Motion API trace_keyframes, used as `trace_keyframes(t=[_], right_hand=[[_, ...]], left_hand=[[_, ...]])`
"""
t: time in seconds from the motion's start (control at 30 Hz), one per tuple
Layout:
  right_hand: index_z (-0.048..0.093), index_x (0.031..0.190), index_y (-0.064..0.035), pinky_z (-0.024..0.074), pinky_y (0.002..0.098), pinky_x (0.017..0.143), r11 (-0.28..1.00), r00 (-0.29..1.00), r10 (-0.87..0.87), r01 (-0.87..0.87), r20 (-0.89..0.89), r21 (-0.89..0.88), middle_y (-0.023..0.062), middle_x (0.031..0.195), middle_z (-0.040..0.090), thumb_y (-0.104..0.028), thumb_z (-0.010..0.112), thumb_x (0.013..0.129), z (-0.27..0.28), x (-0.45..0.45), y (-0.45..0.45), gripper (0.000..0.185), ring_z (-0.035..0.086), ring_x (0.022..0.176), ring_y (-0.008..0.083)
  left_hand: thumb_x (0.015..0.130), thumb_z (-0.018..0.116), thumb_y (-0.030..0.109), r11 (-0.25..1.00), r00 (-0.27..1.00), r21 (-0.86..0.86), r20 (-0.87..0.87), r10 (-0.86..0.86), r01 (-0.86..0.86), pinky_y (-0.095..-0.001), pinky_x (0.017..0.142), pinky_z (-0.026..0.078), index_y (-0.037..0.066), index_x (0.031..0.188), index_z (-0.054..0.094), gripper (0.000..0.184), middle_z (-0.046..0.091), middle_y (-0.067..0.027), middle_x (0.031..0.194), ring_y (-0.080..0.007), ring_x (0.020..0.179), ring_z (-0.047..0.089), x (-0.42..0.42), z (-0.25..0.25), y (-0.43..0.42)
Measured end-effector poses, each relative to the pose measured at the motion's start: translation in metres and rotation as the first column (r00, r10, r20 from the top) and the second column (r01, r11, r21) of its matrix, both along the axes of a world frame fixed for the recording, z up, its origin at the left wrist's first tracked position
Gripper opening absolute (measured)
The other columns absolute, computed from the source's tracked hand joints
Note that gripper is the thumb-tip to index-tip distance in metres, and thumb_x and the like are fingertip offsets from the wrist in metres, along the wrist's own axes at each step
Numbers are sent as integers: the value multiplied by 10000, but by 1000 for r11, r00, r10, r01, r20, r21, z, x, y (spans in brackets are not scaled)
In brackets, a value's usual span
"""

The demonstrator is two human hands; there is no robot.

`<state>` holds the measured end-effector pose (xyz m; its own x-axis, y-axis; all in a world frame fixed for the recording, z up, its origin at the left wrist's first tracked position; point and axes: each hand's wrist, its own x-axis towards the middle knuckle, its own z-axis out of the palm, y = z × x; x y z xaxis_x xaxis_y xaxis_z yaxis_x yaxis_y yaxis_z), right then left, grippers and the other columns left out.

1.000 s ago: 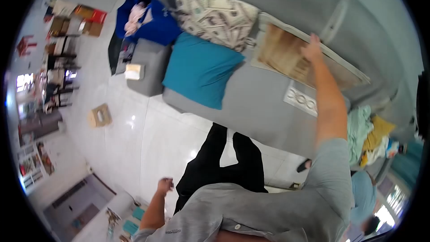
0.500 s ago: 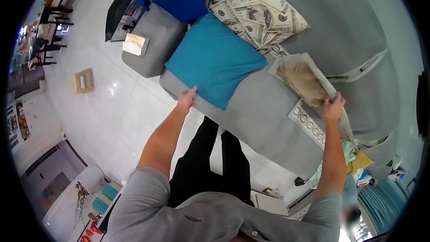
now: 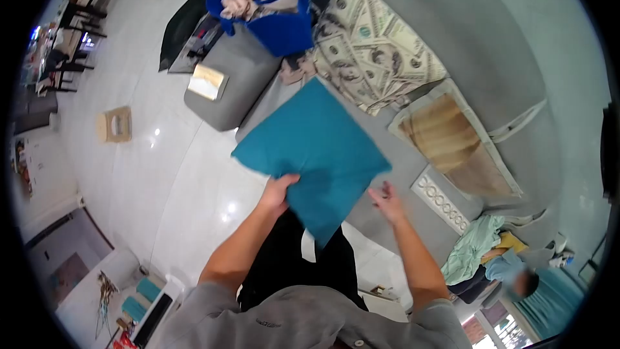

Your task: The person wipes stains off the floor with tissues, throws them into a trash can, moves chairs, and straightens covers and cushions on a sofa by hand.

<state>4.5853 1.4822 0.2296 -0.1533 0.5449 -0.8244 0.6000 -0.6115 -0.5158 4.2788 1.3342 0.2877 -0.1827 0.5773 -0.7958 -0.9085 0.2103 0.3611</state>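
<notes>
A teal cushion [image 3: 316,148] is lifted off the grey sofa and hangs tilted in front of me. My left hand [image 3: 279,192] is closed round its lower left edge. Close to the cushion's right corner, my right hand [image 3: 387,204] has its fingers apart and holds nothing. Beyond the right hand, a flat beige bag with a brown panel and pale strap [image 3: 452,136] lies on the sofa. A cushion printed with dollar bills [image 3: 378,48] leans against the backrest.
A blue tote bag [image 3: 281,29] with pink cloth inside stands by the armrest, which carries a tissue box [image 3: 208,82]. On the seat lies a white patterned strip [image 3: 440,203]. At the right are a pale green cloth [image 3: 475,249] and another person [image 3: 507,268].
My right hand has let go of the beige bag and moved left to the cushion. My left hand has taken hold of the teal cushion, which has come up off the seat towards me.
</notes>
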Motion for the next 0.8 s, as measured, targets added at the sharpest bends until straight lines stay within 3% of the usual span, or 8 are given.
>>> trace_keyframes(t=[0.13, 0.23, 0.37, 0.43, 0.5, 0.6, 0.7, 0.8], right_hand=[[385, 1427, -80, 464, 409, 950, 762, 793, -577, 437, -195, -479, 92, 1399, 478, -467, 728, 829, 67, -52, -11, 791, 525, 1186, 235], [396, 1421, -95, 426, 414, 1009, 720, 642, -685, 526, -343, -453, 57, 1380, 507, -463, 642, 897, 84, -53, 1, 685, 505, 1220, 226], [399, 1408, -74, 342, 410, 1087, 819, 509, -407, 571, -759, -56, 56, 1417, 473, -393, 482, 998, 148, -67, 108, 526, 435, 1290, 229], [390, 1404, -43, 352, 402, 1064, 808, 521, -254, 577, -815, 117, 72, 1411, 470, -333, 508, 996, 197, -77, 165, 515, 429, 1297, 223], [373, 1418, -37, 426, 360, 987, 683, 675, -236, 627, -699, 374, 92, 1375, 494, -255, 594, 957, 215, -78, 191, 555, 500, 1232, 220], [443, 1358, 34, 459, 311, 890, 666, 868, -69, 407, -492, 625, 137, 1297, 554, -266, 705, 878, 186, -31, 180, 624, 573, 1056, 183], [512, 1290, 57, 456, 314, 917, 849, 994, -108, 85, 14, 522, 192, 1261, 563, -361, 790, 773, 115, 51, 124, 721, 584, 1062, 217], [509, 1299, 41, 435, 353, 979, 871, 953, -87, -68, 289, 487, 236, 1280, 532, -393, 826, 702, 25, 144, 81, 803, 547, 1143, 289]], left_hand=[[728, 690, 52, 982, 996, 164, -11, -91, 92, -439, 1026, 436, 7, 1358, 427, 684, 553, -137, 1283, -307, 1186, 538, 12, 48, -39], [721, 711, 20, 970, 990, 205, -76, -115, 128, -438, 1016, 441, 18, 1351, 438, 686, 550, -130, 1285, -300, 1173, 545, 8, 73, -17], [780, 707, -16, 976, 987, 166, -89, -131, 144, -400, 926, 499, -35, 1212, 562, 456, 622, -138, 1153, -257, 1088, 585, -17, 72, 90], [812, 716, 27, 888, 987, 460, -154, 54, 23, -378, 954, 480, -28, 1197, 569, 415, 615, -128, 1173, -244, 1082, 586, -31, 95, 177], [904, 681, 239, 765, 984, 619, -140, -114, 177, -362, 903, 484, 4, 1162, 537, 377, 607, -109, 1088, -228, 1022, 585, -59, 62, 242], [940, 625, 282, 930, 952, 287, -266, -153, 230, -321, 809, 497, 49, 1018, 558, 254, 614, -53, 905, -157, 851, 598, -52, 45, 254], [948, 607, 249, 908, 921, 246, -285, -267, 339, -282, 736, 515, 66, 938, 551, 191, 608, -45, 855, -135, 783, 597, -42, -68, 204], [970, 567, 263, 954, 947, -112, -131, -293, 280, -266, 583, 512, 103, 914, 548, 170, 598, -13, 811, -109, 682, 590, 10, -105, 115]])
